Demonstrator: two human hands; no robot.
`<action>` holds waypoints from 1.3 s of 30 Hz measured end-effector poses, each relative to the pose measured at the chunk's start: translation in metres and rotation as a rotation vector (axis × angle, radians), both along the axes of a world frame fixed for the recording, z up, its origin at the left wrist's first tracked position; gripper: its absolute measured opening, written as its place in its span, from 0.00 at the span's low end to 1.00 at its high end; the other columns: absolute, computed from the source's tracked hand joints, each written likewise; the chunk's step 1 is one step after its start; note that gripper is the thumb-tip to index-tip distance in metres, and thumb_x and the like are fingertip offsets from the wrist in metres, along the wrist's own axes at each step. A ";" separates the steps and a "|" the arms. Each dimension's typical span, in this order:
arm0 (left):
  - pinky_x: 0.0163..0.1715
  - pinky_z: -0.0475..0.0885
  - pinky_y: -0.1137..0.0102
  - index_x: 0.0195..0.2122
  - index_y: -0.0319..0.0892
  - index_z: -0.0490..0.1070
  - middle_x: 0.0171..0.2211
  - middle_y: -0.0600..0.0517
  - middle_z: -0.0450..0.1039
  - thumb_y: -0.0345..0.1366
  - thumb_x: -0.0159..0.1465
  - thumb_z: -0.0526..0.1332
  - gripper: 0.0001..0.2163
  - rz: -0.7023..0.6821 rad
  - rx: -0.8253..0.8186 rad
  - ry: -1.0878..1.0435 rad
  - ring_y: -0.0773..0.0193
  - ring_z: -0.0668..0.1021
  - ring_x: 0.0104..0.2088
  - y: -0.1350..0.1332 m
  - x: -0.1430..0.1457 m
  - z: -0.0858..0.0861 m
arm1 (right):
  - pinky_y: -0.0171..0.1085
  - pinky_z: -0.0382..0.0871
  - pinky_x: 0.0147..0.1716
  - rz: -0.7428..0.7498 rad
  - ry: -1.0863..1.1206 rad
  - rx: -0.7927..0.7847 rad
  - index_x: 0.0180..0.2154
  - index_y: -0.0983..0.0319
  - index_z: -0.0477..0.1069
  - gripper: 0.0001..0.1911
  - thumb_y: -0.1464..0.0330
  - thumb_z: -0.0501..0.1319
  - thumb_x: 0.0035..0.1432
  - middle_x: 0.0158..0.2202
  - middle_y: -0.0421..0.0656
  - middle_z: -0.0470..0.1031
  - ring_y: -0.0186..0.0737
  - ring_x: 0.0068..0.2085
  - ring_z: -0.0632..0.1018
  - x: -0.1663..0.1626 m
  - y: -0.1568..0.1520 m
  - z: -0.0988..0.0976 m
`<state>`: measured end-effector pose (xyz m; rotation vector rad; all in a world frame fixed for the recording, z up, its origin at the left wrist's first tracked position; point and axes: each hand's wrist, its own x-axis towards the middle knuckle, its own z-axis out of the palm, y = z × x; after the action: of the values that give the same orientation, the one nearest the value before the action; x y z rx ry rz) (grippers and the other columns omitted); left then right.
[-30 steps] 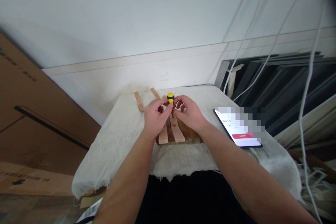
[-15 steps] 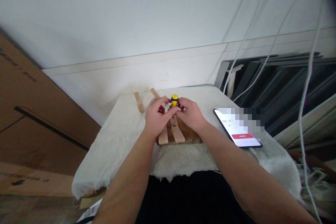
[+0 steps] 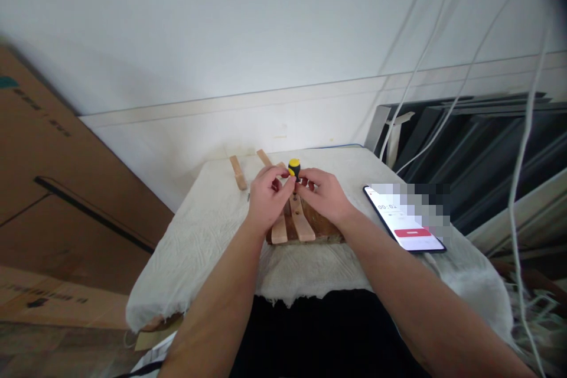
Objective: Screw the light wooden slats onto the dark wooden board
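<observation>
A stubby screwdriver (image 3: 294, 168) with a yellow-and-black handle stands upright over light wooden slats (image 3: 301, 225) that lie on a darker wooden board (image 3: 325, 228). My left hand (image 3: 267, 199) is curled, its fingertips pinched against the screwdriver's shaft from the left. My right hand (image 3: 325, 195) closes on the same shaft from the right. What sits under the tip is hidden by my fingers. The board rests on a small table covered with a white cloth (image 3: 204, 230).
Two loose wooden slats (image 3: 238, 172) lie at the table's far left. A phone (image 3: 404, 224) with a lit screen lies on the cloth to the right. Cardboard boxes (image 3: 53, 189) stand on the left, white cables (image 3: 522, 147) hang on the right.
The screwdriver's handle has shifted slightly right and back between my fingers. My hands stay on it. The camera view has dipped a little.
</observation>
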<state>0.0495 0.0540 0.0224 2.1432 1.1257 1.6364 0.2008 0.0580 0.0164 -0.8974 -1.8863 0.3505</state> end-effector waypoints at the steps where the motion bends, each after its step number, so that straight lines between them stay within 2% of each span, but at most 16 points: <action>1: 0.23 0.66 0.74 0.33 0.40 0.71 0.32 0.52 0.71 0.36 0.58 0.63 0.06 0.007 0.001 -0.007 0.72 0.69 0.24 0.000 0.000 0.000 | 0.35 0.65 0.32 -0.007 0.009 -0.010 0.35 0.62 0.73 0.07 0.71 0.58 0.52 0.29 0.41 0.74 0.36 0.30 0.72 0.000 0.001 -0.001; 5: 0.27 0.68 0.73 0.33 0.40 0.72 0.32 0.52 0.71 0.39 0.58 0.63 0.07 0.005 -0.012 0.010 0.70 0.71 0.27 0.000 0.000 0.000 | 0.35 0.65 0.31 -0.026 0.038 -0.040 0.32 0.62 0.73 0.05 0.71 0.59 0.52 0.29 0.41 0.74 0.36 0.29 0.72 -0.001 0.003 -0.002; 9: 0.28 0.68 0.73 0.35 0.40 0.73 0.33 0.51 0.71 0.39 0.61 0.59 0.08 -0.023 -0.039 0.033 0.69 0.71 0.28 -0.001 -0.001 0.003 | 0.37 0.66 0.32 -0.027 0.030 -0.015 0.36 0.61 0.73 0.07 0.68 0.59 0.54 0.32 0.43 0.75 0.37 0.31 0.73 -0.001 0.002 -0.001; 13: 0.33 0.68 0.72 0.38 0.40 0.74 0.35 0.49 0.72 0.36 0.63 0.57 0.08 -0.026 -0.035 0.052 0.66 0.73 0.33 -0.002 -0.001 0.003 | 0.37 0.67 0.33 -0.013 0.002 -0.003 0.37 0.62 0.73 0.09 0.68 0.58 0.55 0.33 0.44 0.76 0.38 0.32 0.73 0.000 0.002 -0.002; 18: 0.24 0.65 0.74 0.33 0.39 0.73 0.29 0.53 0.70 0.41 0.58 0.63 0.10 0.063 -0.019 0.026 0.71 0.68 0.24 0.000 -0.001 0.001 | 0.36 0.66 0.32 -0.015 0.030 -0.078 0.36 0.63 0.73 0.07 0.70 0.59 0.53 0.32 0.43 0.76 0.36 0.30 0.73 -0.001 0.003 -0.002; 25: 0.26 0.67 0.73 0.32 0.40 0.73 0.30 0.52 0.72 0.41 0.58 0.63 0.09 0.063 -0.009 0.032 0.70 0.70 0.25 0.001 -0.002 0.000 | 0.36 0.66 0.31 -0.067 0.074 -0.099 0.32 0.62 0.70 0.06 0.67 0.62 0.50 0.29 0.40 0.73 0.36 0.30 0.72 -0.002 0.004 -0.002; 28: 0.29 0.67 0.72 0.34 0.40 0.73 0.32 0.50 0.73 0.39 0.61 0.60 0.08 0.035 -0.027 0.074 0.68 0.72 0.28 0.000 -0.002 0.003 | 0.36 0.67 0.30 -0.036 0.089 -0.064 0.36 0.62 0.70 0.08 0.68 0.61 0.51 0.33 0.43 0.74 0.36 0.31 0.72 -0.003 0.001 -0.001; 33: 0.35 0.69 0.70 0.40 0.41 0.73 0.38 0.48 0.75 0.37 0.65 0.55 0.09 -0.052 -0.047 0.110 0.64 0.75 0.36 0.001 -0.002 0.002 | 0.38 0.68 0.30 -0.029 0.141 -0.015 0.47 0.60 0.70 0.18 0.70 0.58 0.53 0.43 0.46 0.75 0.38 0.34 0.73 -0.001 -0.001 0.001; 37: 0.31 0.70 0.71 0.50 0.42 0.68 0.40 0.48 0.75 0.39 0.65 0.55 0.14 -0.025 -0.100 0.024 0.67 0.75 0.30 0.003 -0.003 -0.003 | 0.38 0.70 0.29 -0.048 0.121 -0.017 0.45 0.60 0.72 0.15 0.66 0.58 0.55 0.41 0.46 0.77 0.38 0.32 0.74 0.000 0.002 -0.001; 39: 0.31 0.70 0.71 0.50 0.42 0.69 0.39 0.48 0.75 0.39 0.65 0.55 0.14 -0.011 -0.079 0.038 0.67 0.74 0.29 0.002 -0.004 -0.003 | 0.38 0.71 0.31 -0.042 0.115 -0.008 0.43 0.60 0.73 0.13 0.66 0.58 0.56 0.41 0.46 0.78 0.37 0.32 0.75 0.000 0.003 -0.002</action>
<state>0.0458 0.0562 0.0196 2.1350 1.1672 1.5264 0.2008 0.0614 0.0143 -0.9021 -1.7595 0.3769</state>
